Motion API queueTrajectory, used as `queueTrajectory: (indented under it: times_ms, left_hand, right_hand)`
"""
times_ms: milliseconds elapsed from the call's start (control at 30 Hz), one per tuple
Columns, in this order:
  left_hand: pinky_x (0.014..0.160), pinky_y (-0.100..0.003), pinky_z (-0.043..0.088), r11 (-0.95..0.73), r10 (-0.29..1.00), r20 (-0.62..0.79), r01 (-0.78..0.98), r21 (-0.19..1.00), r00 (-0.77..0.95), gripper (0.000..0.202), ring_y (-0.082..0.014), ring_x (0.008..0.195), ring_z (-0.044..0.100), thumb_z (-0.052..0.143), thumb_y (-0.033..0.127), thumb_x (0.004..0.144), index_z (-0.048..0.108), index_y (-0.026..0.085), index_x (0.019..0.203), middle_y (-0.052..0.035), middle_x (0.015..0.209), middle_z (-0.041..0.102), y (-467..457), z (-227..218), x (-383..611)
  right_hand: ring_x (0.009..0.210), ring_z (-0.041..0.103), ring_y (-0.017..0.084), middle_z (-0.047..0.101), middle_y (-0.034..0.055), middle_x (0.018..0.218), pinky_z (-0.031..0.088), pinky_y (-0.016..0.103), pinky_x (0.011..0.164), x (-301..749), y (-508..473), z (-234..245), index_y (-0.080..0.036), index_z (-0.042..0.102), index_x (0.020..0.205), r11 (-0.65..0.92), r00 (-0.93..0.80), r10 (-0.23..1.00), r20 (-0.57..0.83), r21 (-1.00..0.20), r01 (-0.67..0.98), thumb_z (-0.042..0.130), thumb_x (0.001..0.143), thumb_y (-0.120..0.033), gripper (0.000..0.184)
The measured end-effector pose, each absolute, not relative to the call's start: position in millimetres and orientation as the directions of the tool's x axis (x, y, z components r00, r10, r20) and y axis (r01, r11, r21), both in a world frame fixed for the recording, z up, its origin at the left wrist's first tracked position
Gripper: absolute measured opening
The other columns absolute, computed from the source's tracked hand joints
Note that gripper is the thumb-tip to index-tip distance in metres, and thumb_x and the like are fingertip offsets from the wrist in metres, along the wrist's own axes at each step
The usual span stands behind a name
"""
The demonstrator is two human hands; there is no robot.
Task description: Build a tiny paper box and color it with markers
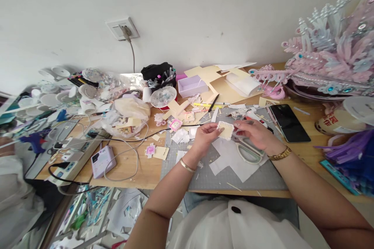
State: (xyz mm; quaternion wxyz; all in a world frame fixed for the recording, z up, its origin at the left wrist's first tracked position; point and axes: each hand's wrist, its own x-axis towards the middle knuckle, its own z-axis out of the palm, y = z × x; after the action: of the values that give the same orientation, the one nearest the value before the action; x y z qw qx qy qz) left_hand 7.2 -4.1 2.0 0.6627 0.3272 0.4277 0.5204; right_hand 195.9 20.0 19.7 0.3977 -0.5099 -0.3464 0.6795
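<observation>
Both my hands meet over the grey cutting mat [263, 179] on the wooden desk [137, 171]. My left hand [204, 137] and my right hand [253, 134] pinch the two sides of a small cream-coloured foam piece [226, 129], fingers closed on it. Each wrist wears a gold bracelet. White paper offcuts [230, 161] and a pair of scissors with pale handles [248, 153] lie on the mat just under my right hand.
A black phone [289, 122] lies right of the mat. A pink and silver ornate headdress [330, 54] fills the far right. Cream card sheets [216, 81], a lilac box [191, 85], a power strip [73, 159], cables and a lilac device [103, 160] crowd the desk.
</observation>
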Motion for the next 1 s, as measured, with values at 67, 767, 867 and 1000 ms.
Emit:
queueTrajectory:
  times_ms: [67,767,867,1000]
  left_hand:
    - [0.074,-0.029,0.055,0.238,0.971,-0.223,-0.394,0.888,0.085,0.044,-0.0149,0.069,0.068,0.095,0.044,0.050,0.078,0.017,0.082,-0.0034,0.075,0.076,-3.9,0.5,6.7]
    - [0.070,-0.028,0.055,0.264,0.962,-0.229,-0.291,0.920,0.147,0.043,-0.0153,0.069,0.070,0.093,0.044,0.051,0.078,0.017,0.081,-0.0053,0.081,0.078,-1.8,3.2,-0.6]
    - [0.071,-0.028,0.055,0.255,0.965,-0.225,-0.276,0.927,0.134,0.042,-0.0161,0.071,0.070,0.093,0.043,0.052,0.078,0.017,0.082,-0.0053,0.082,0.078,-1.5,0.8,-0.6]
    - [0.073,-0.030,0.055,0.251,0.966,-0.225,-0.257,0.933,0.126,0.041,-0.0178,0.074,0.071,0.092,0.042,0.055,0.077,0.017,0.084,-0.0062,0.084,0.078,-1.5,-1.2,-0.8]
  right_hand:
    - [0.072,0.066,0.018,0.074,0.0023,0.072,0.052,0.030,0.068,196.4,20.1,19.4,-0.021,0.077,0.064,-0.450,-0.159,0.891,-0.425,-0.875,-0.178,0.093,0.041,-0.041,0.035]
    - [0.078,0.068,0.020,0.076,0.0069,0.079,0.057,0.032,0.066,207.8,22.9,17.1,-0.019,0.079,0.075,-0.475,-0.370,0.830,-0.416,-0.876,-0.081,0.091,0.053,-0.042,0.034]
    - [0.079,0.068,0.020,0.076,0.0073,0.081,0.057,0.032,0.066,207.7,23.0,16.1,-0.019,0.079,0.074,-0.465,-0.360,0.835,-0.415,-0.883,-0.060,0.092,0.052,-0.044,0.035]
    - [0.084,0.068,0.022,0.076,0.0080,0.087,0.058,0.033,0.067,207.2,22.6,17.7,-0.020,0.079,0.075,-0.433,-0.353,0.848,-0.396,-0.901,-0.029,0.091,0.051,-0.048,0.038]
